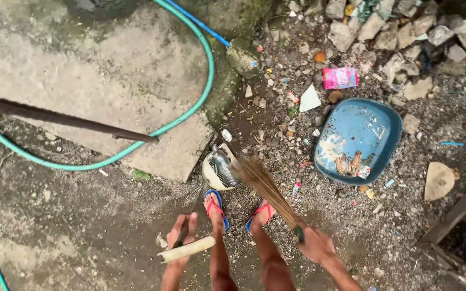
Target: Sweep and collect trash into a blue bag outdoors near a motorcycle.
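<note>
My right hand (315, 243) grips the base of a stick broom (265, 186), whose brown bristles fan out forward and left toward a white dustpan (218, 170). My left hand (182, 233) holds the dustpan's long handle (188, 249), a pale rod slanting across my grip. The pan rests on the ground in front of my feet, which wear blue and red flip-flops (217, 207). Gravel and small litter lie around the broom's tip.
A shallow blue basin (370, 126) with scraps in it lies to the right. A green hose (198, 99) curves over a concrete slab (98, 70), crossed by a dark rod (60, 117). Rocks (395, 32), a pink wrapper (340, 77) and wooden planks (454, 213) lie around.
</note>
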